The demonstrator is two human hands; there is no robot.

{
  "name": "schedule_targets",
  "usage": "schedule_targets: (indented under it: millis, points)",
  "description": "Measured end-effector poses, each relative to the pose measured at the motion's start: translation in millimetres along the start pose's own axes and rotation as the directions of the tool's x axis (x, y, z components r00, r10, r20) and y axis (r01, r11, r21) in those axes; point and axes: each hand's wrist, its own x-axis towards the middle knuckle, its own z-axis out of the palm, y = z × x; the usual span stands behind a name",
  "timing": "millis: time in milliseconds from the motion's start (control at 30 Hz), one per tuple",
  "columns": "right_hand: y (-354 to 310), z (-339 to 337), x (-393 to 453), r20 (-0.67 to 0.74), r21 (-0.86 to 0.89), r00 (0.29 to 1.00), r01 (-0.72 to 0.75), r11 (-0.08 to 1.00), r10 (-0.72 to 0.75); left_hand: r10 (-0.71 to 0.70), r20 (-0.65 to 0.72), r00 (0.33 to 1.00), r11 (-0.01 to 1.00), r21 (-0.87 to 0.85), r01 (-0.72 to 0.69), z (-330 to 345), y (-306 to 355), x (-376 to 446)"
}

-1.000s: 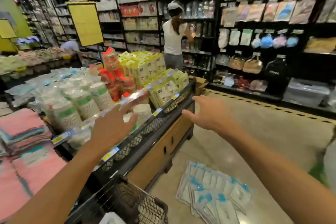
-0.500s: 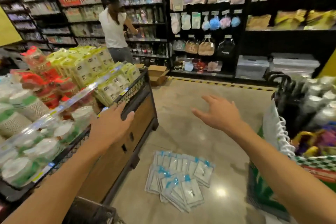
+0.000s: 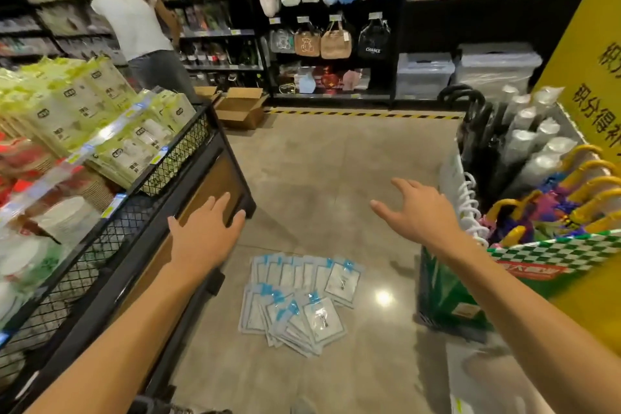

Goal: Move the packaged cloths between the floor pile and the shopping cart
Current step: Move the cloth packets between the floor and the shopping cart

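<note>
A pile of packaged cloths [image 3: 302, 299], flat clear packets with blue tops, lies spread on the grey floor in front of me. My left hand [image 3: 205, 235] hovers above and left of the pile, palm down, fingers apart, in front of the wooden side of a display stand. My right hand [image 3: 416, 212] is held out to the right of and above the pile, fingers spread, holding nothing. Only a sliver of the shopping cart's wire rim [image 3: 174, 408] shows at the bottom edge.
A black mesh display stand [image 3: 161, 178] with green and white packs stands at left. A bin of umbrellas [image 3: 524, 185] with a green checkered front stands at right. An open cardboard box [image 3: 240, 107] and a person in white [image 3: 134, 17] are by the far shelves.
My view has swung right and down, bringing the floor pile to the middle. Both hands have lowered toward the pile; the left has come off the stand's rail.
</note>
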Motion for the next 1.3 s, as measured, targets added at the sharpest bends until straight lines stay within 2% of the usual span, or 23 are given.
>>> schedule_targets:
  millis: [233, 367, 533, 667, 833, 1067, 1167, 1300]
  points:
    - [26, 35, 33, 0.007, -0.040, 0.994, -0.108, 0.993, 0.109, 0.062, -0.026, 0.998, 0.994, 0.095, -0.059, 56, 29, 64]
    - [31, 51, 62, 0.005, -0.057, 0.990, -0.144, 0.988, 0.144, 0.097, -0.034, 0.995, 0.992, 0.082, -0.094, 89, 34, 102]
    - [33, 85, 95, 0.077, -0.047, 0.983, -0.161, 0.986, 0.164, 0.083, 0.097, 0.992, 0.992, 0.089, -0.092, 136, 24, 138]
    - [36, 115, 114, 0.159, -0.028, 0.971, -0.175, 0.984, 0.177, 0.078, 0.111, 0.991, 0.994, 0.063, -0.085, 164, 19, 152]
    - [50, 158, 155, 0.224, -0.033, 0.966, -0.125, 0.992, 0.130, 0.093, 0.084, 0.992, 0.993, 0.068, -0.099, 209, 17, 168]
    - [89, 255, 223, 0.334, -0.075, 0.942, 0.043, 0.996, -0.015, 0.012, 0.163, 0.987, 0.986, 0.162, -0.039, 294, 25, 193]
    - [106, 310, 243, 0.399, -0.135, 0.916, 0.098, 0.986, -0.036, 0.003, 0.216, 0.976, 0.968, 0.244, -0.057, 348, 25, 201]
    - [125, 392, 264, 0.409, -0.227, 0.911, 0.157, 0.961, -0.052, -0.051, 0.307, 0.950, 0.956, 0.290, -0.042, 443, 16, 204]
